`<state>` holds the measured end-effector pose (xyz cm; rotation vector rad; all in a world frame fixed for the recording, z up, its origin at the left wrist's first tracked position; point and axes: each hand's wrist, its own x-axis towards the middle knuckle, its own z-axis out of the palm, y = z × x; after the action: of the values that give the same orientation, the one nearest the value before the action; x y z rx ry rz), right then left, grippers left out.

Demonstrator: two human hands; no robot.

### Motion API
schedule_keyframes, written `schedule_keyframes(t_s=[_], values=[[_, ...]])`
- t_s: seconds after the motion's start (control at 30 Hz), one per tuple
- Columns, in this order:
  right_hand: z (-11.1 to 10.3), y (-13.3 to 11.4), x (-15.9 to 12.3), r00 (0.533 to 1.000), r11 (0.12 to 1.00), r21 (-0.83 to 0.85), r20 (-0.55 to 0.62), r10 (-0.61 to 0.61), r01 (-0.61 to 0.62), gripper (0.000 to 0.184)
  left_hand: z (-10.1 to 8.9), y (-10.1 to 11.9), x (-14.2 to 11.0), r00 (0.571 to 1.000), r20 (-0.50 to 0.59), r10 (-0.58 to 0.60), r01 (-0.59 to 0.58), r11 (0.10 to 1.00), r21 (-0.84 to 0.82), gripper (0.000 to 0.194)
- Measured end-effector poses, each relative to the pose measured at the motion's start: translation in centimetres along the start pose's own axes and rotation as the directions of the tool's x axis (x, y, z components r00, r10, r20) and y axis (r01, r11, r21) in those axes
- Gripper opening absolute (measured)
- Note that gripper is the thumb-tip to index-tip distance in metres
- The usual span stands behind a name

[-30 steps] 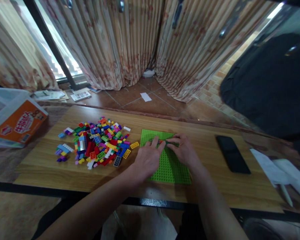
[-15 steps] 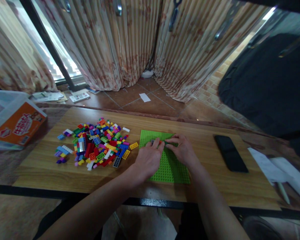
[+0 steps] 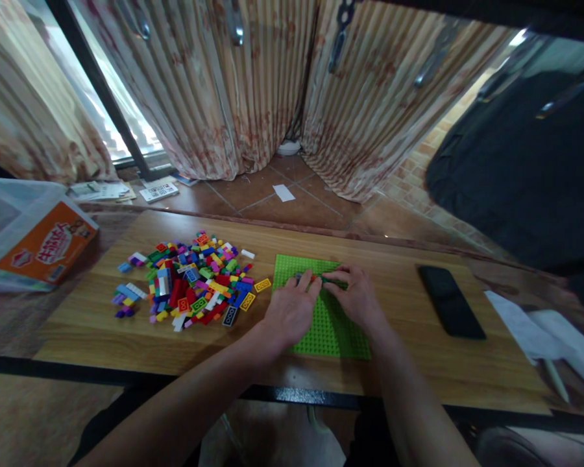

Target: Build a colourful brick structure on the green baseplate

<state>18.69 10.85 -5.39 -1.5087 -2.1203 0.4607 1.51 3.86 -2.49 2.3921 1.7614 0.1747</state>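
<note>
A green studded baseplate [image 3: 316,334] lies on the wooden table under both hands. My left hand [image 3: 292,311] rests palm down over its upper left part, fingers stretched forward and slightly apart. Beneath and between these fingertips show bits of small bricks, one greyish and one orange-red [image 3: 313,278]; the rest is covered. From the right, my right hand [image 3: 357,297] has thumb and fingers closed around a small dark green brick [image 3: 327,280], right beside the left fingertips. Whether that brick is pressed onto the studs I cannot tell.
Left of the baseplate spreads a heap of mixed coloured bricks [image 3: 189,285], with a yellow brick [image 3: 262,285] near the plate's edge. A clear plastic box [image 3: 24,227] with an orange label stands far left. On the right lie a black phone [image 3: 450,301] and white paper [image 3: 511,324].
The view has shifted very slightly. Both hands keep nearly the same place and pose over the baseplate, and the brick heap looks unchanged.
</note>
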Motion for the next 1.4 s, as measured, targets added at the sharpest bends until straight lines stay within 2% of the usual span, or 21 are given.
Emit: schedule_keyframes(t_s=[0.1,0.2,0.3,0.37,0.6,0.93,1.17,1.27,1.4], values=[[-0.3,0.0,0.0,0.999,0.998,0.052,-0.021,-0.025,0.026,0.019,0.3,-0.5,-0.2,0.999,-0.044,0.009,-0.011,0.999,-0.048,0.057],[-0.8,0.3,0.1,0.998,0.974,0.225,-0.055,-0.025,0.037,0.026,0.6,-1.0,-0.3,0.995,-0.103,-0.002,-0.011,0.992,-0.126,0.058],[-1.0,0.6,0.3,0.99,0.91,0.407,-0.074,0.12,-0.08,0.032,0.6,-1.3,-0.2,0.991,-0.128,-0.035,0.008,0.979,-0.205,0.054],[-0.9,0.6,0.4,0.975,0.885,0.442,-0.087,0.203,-0.145,0.03,0.5,-1.3,-0.2,0.989,-0.138,-0.052,0.017,0.97,-0.244,0.051],[-0.4,-1.1,0.6,0.971,0.912,0.386,-0.131,0.199,-0.135,0.02,0.3,-1.3,-0.2,0.984,-0.152,-0.09,0.033,0.939,-0.342,0.05],[-0.8,-1.2,0.3,0.956,0.941,0.29,-0.176,0.234,-0.177,0.026,-0.1,-2.6,-0.3,0.971,-0.153,-0.184,0.069,0.828,-0.556,0.06],[-0.4,-1.5,0.2,0.978,0.995,0.076,-0.195,0.073,-0.059,0.023,0.2,-2.5,-0.4,0.975,-0.136,-0.175,0.075,0.839,-0.539,0.063],[-0.5,-1.8,0.2,0.965,0.996,0.066,-0.252,0.07,-0.055,0.025,-0.1,-2.6,-0.4,0.971,-0.179,-0.158,0.035,0.836,-0.548,0.06],[-0.5,-3.5,-0.3,0.939,0.994,0.103,-0.345,0.018,0.019,0.023,-1.9,-3.8,-0.2,0.94,-0.276,-0.198,-0.011,0.794,-0.607,0.054]])
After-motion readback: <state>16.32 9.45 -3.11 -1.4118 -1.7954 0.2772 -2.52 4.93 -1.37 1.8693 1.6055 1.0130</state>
